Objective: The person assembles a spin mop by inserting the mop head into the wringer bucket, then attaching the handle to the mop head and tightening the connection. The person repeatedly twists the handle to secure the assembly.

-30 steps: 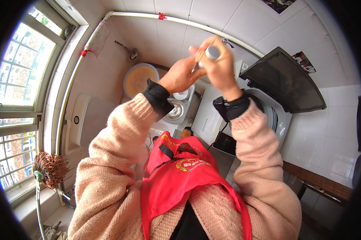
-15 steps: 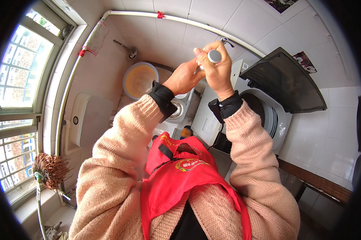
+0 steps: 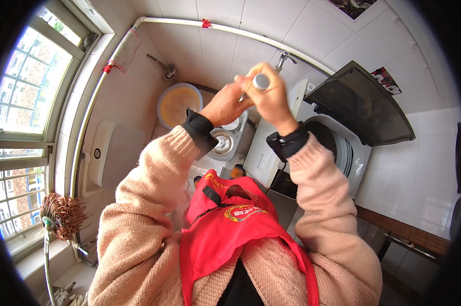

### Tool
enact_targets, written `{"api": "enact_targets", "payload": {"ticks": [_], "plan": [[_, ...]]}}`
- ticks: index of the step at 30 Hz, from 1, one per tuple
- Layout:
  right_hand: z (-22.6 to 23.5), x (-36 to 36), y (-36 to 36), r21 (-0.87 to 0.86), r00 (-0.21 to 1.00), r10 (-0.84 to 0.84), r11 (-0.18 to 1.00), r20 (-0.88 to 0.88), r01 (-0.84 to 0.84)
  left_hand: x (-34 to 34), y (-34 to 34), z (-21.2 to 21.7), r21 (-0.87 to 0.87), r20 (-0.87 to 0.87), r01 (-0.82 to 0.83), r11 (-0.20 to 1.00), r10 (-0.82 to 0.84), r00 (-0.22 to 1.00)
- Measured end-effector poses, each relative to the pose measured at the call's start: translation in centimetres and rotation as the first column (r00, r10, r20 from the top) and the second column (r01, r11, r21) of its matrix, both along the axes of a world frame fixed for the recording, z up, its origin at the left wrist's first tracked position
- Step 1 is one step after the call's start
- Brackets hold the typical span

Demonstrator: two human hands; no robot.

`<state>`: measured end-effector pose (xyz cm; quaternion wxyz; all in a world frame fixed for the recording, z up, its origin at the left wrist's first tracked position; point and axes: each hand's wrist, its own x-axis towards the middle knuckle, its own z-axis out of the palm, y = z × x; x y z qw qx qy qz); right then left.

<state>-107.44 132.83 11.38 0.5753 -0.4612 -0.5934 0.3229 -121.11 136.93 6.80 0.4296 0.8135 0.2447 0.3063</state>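
Near the tap (image 3: 283, 60), the right hand (image 3: 272, 102) clasps a grey-ended handle (image 3: 261, 81); the left hand (image 3: 223, 106) sits alongside, grip unclear.

I'm getting bright daylight from the blown-out window (image 3: 23, 86) at left, faint blur on the right hand (image 3: 269, 97), and bowed, blackened edges.

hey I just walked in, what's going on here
A person in a red apron has both hands up at a light handle with a grey end. The right hand is wrapped around it; the left hand is close beside it, its grip partly hidden. Lower down are a bucket with a round basket and a yellowish basin. To the right, a washing machine has its dark lid raised.
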Motion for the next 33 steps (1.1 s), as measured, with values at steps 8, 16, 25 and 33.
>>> {"api": "enact_targets", "payload": {"ticks": [8, 16, 25, 33], "plan": [[6.6, 0.0, -0.6, 0.145, 0.994, -0.033, 0.988, -0.102, 0.048, 0.6, -0.5, 6.5, 0.088, 0.116, 0.019, 0.996, -0.029, 0.993], [-2.1, 0.3, 0.0, 0.053, 0.995, -0.103, 0.993, -0.008, 0.103, 1.1, -0.3, -2.3, -0.039, 0.081, -0.064, 0.997, 0.067, 0.994], [-7.5, -0.4, -0.2, -0.135, 0.998, -0.043, 0.990, 0.045, 0.049, 0.4, -0.5, -8.0, -0.116, -0.096, -0.057, 0.992, 0.046, 0.994], [7.0, 1.0, -1.4, 0.073, 0.997, 0.071, 0.995, 0.023, -0.072, -0.9, -0.7, 5.3, 0.164, 0.128, 0.011, 0.986, -0.032, 0.991]]}}
